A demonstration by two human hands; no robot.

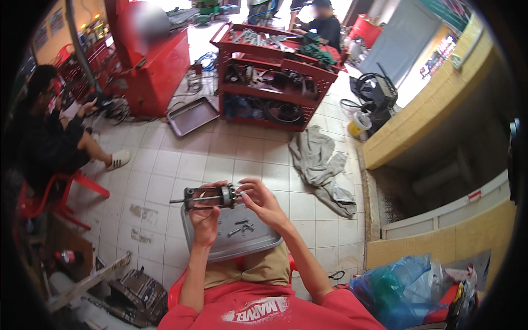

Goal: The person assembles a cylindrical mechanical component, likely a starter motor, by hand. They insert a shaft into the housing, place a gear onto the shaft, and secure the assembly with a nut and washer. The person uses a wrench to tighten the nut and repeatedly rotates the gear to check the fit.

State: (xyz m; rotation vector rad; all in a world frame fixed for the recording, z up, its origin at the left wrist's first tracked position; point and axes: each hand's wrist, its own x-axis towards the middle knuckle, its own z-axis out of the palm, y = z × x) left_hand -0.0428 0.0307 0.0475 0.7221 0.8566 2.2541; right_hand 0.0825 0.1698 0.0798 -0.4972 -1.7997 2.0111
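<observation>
My left hand (203, 223) is closed around a dark metal cage-like part (208, 198), held sideways above the tray. A thin rod sticks out of its left end, and a round head with small studs forms its right end. At that head is my right hand (265, 204), its fingers curled and thumb drawn in; whatever tiny piece they pinch is too small to make out. Below lies a grey metal tray (264, 245) across my lap, with several loose bolts (242, 226) in it.
Ahead stands a red tool trolley (269, 124) loaded with tools. An empty-looking shallow pan (192, 116) and a grey cloth (319, 159) lie on the tiled floor. At left a person (49, 132) sits on a red chair. Plastic bags (396, 286) lie at right.
</observation>
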